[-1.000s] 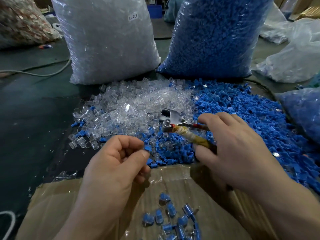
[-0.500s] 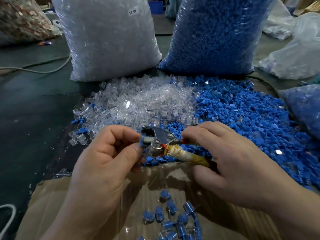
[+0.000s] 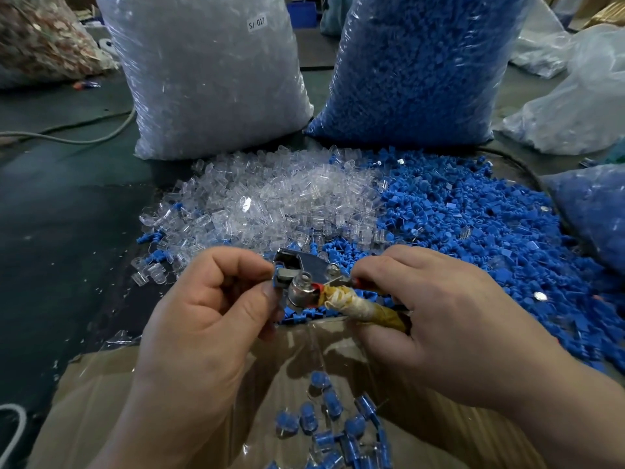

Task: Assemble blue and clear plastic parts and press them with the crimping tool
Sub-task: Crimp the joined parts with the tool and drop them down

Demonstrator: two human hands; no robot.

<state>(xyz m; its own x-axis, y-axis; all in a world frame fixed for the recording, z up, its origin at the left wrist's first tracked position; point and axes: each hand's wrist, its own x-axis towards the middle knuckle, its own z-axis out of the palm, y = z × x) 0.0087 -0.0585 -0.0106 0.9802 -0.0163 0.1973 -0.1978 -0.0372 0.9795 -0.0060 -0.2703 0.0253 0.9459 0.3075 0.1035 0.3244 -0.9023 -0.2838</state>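
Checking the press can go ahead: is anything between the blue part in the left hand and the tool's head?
Nothing visible does. The left hand pinches the blue part right against the head of the tool, which the right hand holds by its wrapped handle.

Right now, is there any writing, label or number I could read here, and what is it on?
"SJ 017": on a small white sticker near the top of the bag of clear parts.
Nothing else can be read: no print shows on the bag of blue parts, the crimping tool or the cardboard box.
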